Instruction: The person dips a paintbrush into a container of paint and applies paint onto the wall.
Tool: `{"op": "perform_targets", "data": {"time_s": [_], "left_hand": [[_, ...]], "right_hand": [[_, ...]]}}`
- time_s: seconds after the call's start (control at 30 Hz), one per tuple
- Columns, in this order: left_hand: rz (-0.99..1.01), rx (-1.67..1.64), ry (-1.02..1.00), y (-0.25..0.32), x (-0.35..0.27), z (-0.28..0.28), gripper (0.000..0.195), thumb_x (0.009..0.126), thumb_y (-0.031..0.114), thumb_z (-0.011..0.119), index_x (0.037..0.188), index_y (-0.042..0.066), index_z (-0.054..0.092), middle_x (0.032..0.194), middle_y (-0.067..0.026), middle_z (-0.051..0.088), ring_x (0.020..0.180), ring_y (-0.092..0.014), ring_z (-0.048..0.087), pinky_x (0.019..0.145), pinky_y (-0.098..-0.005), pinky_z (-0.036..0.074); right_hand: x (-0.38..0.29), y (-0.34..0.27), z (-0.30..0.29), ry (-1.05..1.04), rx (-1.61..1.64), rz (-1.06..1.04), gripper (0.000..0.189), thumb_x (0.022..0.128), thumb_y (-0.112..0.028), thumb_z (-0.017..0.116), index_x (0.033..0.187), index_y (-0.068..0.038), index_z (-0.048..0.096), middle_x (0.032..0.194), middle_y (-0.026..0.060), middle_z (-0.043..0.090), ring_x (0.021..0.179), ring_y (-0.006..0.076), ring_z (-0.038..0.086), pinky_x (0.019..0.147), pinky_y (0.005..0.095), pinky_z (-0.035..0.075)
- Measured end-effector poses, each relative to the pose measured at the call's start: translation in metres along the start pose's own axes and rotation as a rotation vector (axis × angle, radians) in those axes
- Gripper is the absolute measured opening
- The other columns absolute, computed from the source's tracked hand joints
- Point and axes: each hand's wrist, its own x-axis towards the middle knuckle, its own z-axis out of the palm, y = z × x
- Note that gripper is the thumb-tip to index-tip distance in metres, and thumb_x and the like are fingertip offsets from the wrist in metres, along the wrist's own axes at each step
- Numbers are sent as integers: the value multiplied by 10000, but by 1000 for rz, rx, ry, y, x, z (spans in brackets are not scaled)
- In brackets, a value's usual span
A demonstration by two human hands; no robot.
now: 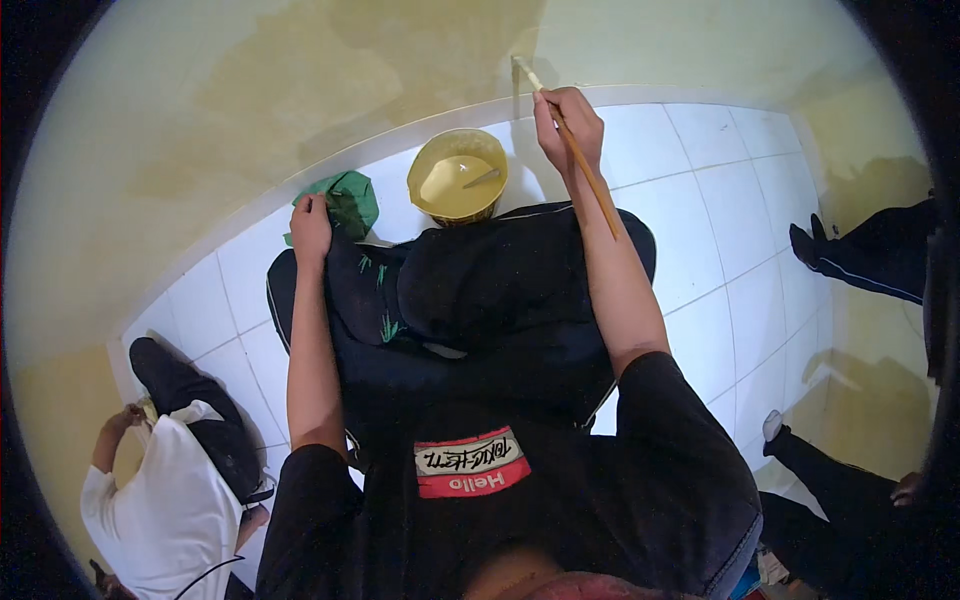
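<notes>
My right hand point(571, 124) grips a slim brush point(585, 165) with a long wooden handle. The handle's end lies back along my forearm. Its pale tip meets the yellow wall point(450, 52), or comes very near it, just above the baseboard. On the floor in front of my legs stands a tub point(459, 214) of pale yellow paint, with a thin greyish utensil point(481, 178) in it. My left hand point(309, 225) is at the edge of a crumpled green cloth or bag point(352, 202), fingers curled. Whether it pinches the green material is unclear.
White floor tiles point(667, 210) run up to a light baseboard point(405, 135). Behind left, a person in a white top point(165, 510) sits close to the wall. At the right are the dark-clothed legs point(877, 247) of one person and the legs point(817, 465) of another.
</notes>
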Motion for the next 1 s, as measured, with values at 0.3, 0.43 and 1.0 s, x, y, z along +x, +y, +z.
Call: {"op": "perform_targets", "data": {"time_s": [0.3, 0.43, 1.0], "left_hand": [[-25, -8, -15, 1, 1, -1, 364, 963, 315, 536, 906, -24, 657, 848, -201, 667, 812, -305, 624, 774, -396, 475], [-19, 11, -14, 12, -2, -1, 361, 958, 313, 538, 898, -23, 656, 849, -200, 667, 812, -302, 624, 775, -392, 474], [8, -2, -13, 3, -1, 0, 367, 964, 323, 543, 906, -22, 654, 850, -212, 666, 810, -313, 623, 776, -398, 475]], "right_hand": [[1, 3, 5, -8, -9, 23, 72, 856, -62, 695, 834, -16, 644, 754, 141, 648, 653, 303, 659, 589, 367, 535], [-1, 0, -4, -15, -23, 45, 62, 862, -57, 689, 848, -17, 643, 775, 138, 654, 671, 307, 663, 600, 377, 538], [2, -2, 5, -73, -19, -5, 69, 852, -44, 697, 847, -30, 630, 771, 135, 638, 657, 313, 653, 597, 378, 539]]}}
